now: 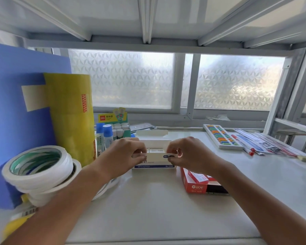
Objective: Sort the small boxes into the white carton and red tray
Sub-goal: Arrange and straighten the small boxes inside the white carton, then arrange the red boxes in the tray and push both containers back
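Pinching white carton (154, 160) front edge: left hand (124, 154), right hand (189, 154) | red tray (196, 184) beside right

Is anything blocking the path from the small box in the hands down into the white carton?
Nothing visible does. Both hands, left hand and right hand, hold a small box directly at the white carton, whose lid flap stands open behind. Small boxes already sit inside.
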